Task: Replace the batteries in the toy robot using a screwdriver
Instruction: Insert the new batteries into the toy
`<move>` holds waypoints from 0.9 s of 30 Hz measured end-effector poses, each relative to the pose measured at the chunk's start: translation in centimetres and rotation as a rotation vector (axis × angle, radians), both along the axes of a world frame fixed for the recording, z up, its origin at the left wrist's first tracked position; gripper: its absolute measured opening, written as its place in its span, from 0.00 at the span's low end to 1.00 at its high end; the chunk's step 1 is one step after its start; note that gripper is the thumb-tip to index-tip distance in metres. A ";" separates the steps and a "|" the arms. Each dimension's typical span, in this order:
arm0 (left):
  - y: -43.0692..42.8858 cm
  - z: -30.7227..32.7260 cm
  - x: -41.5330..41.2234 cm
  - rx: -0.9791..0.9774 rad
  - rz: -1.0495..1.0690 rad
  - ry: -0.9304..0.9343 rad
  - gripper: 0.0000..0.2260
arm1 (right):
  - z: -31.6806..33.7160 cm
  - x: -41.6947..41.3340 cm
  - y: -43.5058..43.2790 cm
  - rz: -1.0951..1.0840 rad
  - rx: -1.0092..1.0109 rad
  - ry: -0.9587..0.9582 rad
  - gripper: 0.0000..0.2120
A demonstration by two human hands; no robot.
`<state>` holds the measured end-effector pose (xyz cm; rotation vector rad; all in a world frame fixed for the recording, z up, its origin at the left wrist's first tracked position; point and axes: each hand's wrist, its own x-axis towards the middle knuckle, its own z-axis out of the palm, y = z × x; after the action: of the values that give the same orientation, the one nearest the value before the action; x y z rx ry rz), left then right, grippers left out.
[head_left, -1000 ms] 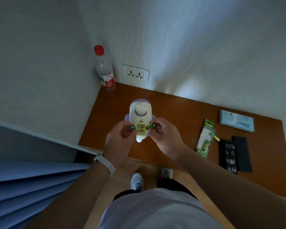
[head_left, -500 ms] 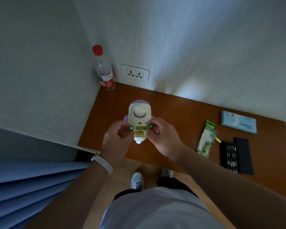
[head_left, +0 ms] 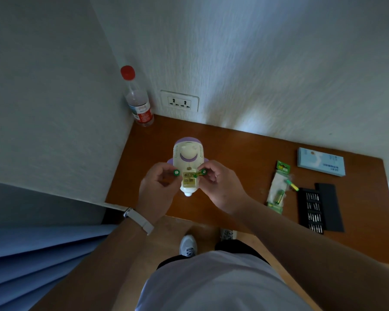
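Note:
A white and purple toy robot (head_left: 188,156) lies on the brown table (head_left: 240,158) with its battery compartment (head_left: 189,178) uncovered. My left hand (head_left: 158,188) pinches a green battery (head_left: 176,172) at the compartment's left side. At the right side my right hand (head_left: 220,186) pinches a second green battery (head_left: 201,173), whose tip angles down into the opening. Both hands flank the toy's lower body.
A red-capped water bottle (head_left: 138,99) stands in the back left corner beside a wall socket (head_left: 179,101). To the right lie a torn battery pack (head_left: 278,187), a loose battery (head_left: 292,185), a black screwdriver bit case (head_left: 319,208) and a light blue box (head_left: 321,161).
My right hand has brought its battery closer and tipped it into the compartment. The left hand has barely shifted with its battery.

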<state>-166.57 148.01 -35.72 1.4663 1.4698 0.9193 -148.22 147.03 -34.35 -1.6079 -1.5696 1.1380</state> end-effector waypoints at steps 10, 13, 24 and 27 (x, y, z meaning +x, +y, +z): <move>-0.2 -0.1 -0.7 0.036 -0.016 0.025 0.09 | 0.1 -0.1 -0.6 -0.020 -0.007 -0.020 0.10; -0.3 -0.3 -1.0 0.069 -0.061 0.062 0.09 | 0.3 0.1 -0.6 -0.042 -0.026 -0.015 0.09; -0.6 -0.2 -2.0 0.124 -0.106 0.152 0.13 | 0.1 -0.1 -0.8 -0.050 -0.045 -0.093 0.11; -0.5 -0.2 -2.0 0.084 -0.095 0.132 0.10 | 0.2 -0.4 -0.8 -0.032 -0.011 -0.101 0.12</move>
<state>-168.61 147.53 -35.94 1.6717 1.4574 0.8486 -148.66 146.27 -34.19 -1.7155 -1.5976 1.0652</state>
